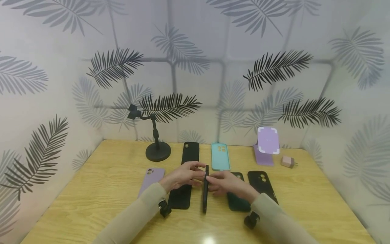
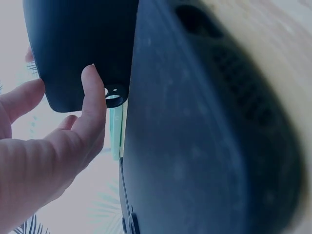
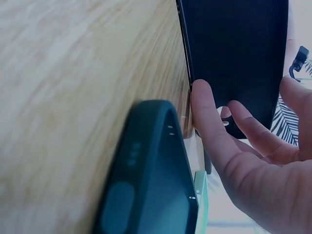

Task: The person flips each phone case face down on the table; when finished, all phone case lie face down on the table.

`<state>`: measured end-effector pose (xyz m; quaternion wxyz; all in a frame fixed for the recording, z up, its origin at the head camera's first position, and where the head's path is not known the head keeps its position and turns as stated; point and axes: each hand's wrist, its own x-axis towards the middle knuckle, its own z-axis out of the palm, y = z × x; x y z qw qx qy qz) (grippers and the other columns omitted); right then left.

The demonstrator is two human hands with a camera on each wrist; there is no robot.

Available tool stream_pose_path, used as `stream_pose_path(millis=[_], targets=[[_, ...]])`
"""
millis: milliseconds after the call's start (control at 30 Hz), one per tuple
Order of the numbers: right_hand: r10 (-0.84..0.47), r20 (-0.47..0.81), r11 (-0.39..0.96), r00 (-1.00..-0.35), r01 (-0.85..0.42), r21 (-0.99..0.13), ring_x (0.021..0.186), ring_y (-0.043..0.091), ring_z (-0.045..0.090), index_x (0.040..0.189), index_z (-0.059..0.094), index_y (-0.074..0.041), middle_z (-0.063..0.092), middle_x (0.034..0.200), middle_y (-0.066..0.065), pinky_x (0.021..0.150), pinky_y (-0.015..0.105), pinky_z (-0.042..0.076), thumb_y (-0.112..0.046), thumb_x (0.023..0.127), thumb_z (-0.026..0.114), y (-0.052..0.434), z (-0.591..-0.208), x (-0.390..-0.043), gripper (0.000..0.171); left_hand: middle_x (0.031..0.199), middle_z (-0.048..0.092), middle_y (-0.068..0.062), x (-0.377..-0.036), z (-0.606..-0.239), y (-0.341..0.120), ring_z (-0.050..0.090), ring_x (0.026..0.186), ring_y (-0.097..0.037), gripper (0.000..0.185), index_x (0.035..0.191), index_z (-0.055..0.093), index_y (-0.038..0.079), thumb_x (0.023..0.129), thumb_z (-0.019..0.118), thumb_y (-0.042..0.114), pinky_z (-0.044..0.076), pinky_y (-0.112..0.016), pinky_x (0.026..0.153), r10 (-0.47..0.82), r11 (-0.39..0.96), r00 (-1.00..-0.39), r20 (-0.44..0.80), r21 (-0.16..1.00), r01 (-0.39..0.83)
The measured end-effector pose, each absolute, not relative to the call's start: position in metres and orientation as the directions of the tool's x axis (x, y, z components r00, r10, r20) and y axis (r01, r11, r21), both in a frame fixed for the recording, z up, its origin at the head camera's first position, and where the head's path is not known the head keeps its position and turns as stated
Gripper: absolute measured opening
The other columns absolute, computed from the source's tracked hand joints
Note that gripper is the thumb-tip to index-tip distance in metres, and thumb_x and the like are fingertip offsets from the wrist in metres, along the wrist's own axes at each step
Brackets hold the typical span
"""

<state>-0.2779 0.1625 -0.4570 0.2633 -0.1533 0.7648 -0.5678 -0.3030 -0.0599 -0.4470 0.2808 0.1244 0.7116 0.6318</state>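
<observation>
Edge-on in the head view, a black phone case (image 1: 205,196) stands upright between my two hands. My left hand (image 1: 184,174) holds its far part from the left, thumb at the rim and a finger against the flat face in the left wrist view. From the other side my right hand (image 1: 225,183) grips the same case (image 3: 234,48), fingers on its face and lower edge. Light shows through camera cut-outs near the fingers. Another black case (image 1: 179,198) lies beneath my left hand. Under my right forearm is a dark green case (image 1: 239,202).
A lavender case (image 1: 153,176) lies at left, and a black case (image 1: 190,152) and an aqua case (image 1: 220,157) at the back. Another black case (image 1: 260,181) is at right. Behind stand a black stand (image 1: 157,151), a purple phone stand (image 1: 264,158) and a plug charger (image 1: 287,161).
</observation>
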Motion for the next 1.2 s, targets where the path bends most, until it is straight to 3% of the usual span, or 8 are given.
stream_pose_path(millis=[200,400,733,900,1200], targets=[[-0.556,-0.226,0.27,-0.799,0.083,-0.959,0.114,0.036,0.064,0.14,0.048,0.006,0.059,0.132,0.026,0.089,0.046,0.057,-0.036,0.1,0.056,0.162,-0.457,-0.278,0.058,0.13,0.055,-0.018,-0.302,-0.446,-0.06,0.066,0.107,-0.027,0.049,0.142,0.046,0.007,0.097,0.063,0.019,0.056,-0.047,0.09,0.546,0.219,-0.798,-0.255,0.963,-0.158],[-0.521,-0.235,0.26,-0.82,0.11,-0.959,0.105,0.031,0.069,0.136,0.051,0.006,0.067,0.119,0.023,0.091,0.046,0.056,-0.028,0.099,0.058,0.164,-0.455,-0.279,0.051,0.134,0.053,-0.02,-0.302,-0.447,-0.061,0.063,0.113,-0.034,0.052,0.145,0.044,0.007,0.097,0.063,0.016,0.057,-0.048,0.089,0.562,0.27,-0.776,-0.286,0.95,-0.155],[-0.489,-0.184,0.2,-0.853,0.095,-0.975,0.092,0.029,0.072,0.149,0.029,0.006,0.064,0.121,0.03,0.084,0.047,0.059,-0.006,0.092,0.064,0.176,-0.449,-0.282,0.068,0.141,0.05,-0.023,-0.302,-0.446,-0.062,0.06,0.117,-0.034,0.049,0.144,0.046,0.008,0.096,0.059,0.006,0.058,-0.047,0.087,0.578,0.323,-0.758,-0.304,0.937,-0.13],[-0.446,-0.212,0.258,-0.869,0.102,-0.961,0.081,0.023,0.071,0.15,0.03,0.002,0.068,0.112,0.024,0.073,0.04,0.061,-0.002,0.09,0.067,0.183,-0.456,-0.283,0.071,0.143,0.049,-0.022,-0.303,-0.444,-0.063,0.057,0.122,-0.034,0.05,0.145,0.045,0.006,0.097,0.058,0.005,0.059,-0.043,0.082,0.571,0.359,-0.764,-0.3,0.928,-0.097],[-0.403,-0.207,0.37,-0.891,0.049,-0.928,0.074,0.022,0.072,0.142,0.04,0.011,0.07,0.107,0.026,0.065,0.038,0.062,0.001,0.089,0.067,0.185,-0.465,-0.285,0.06,0.145,0.047,-0.023,-0.305,-0.442,-0.064,0.059,0.118,-0.032,0.05,0.145,0.045,0.004,0.096,0.058,0.005,0.059,-0.041,0.08,0.556,0.422,-0.773,-0.307,0.905,-0.057]])
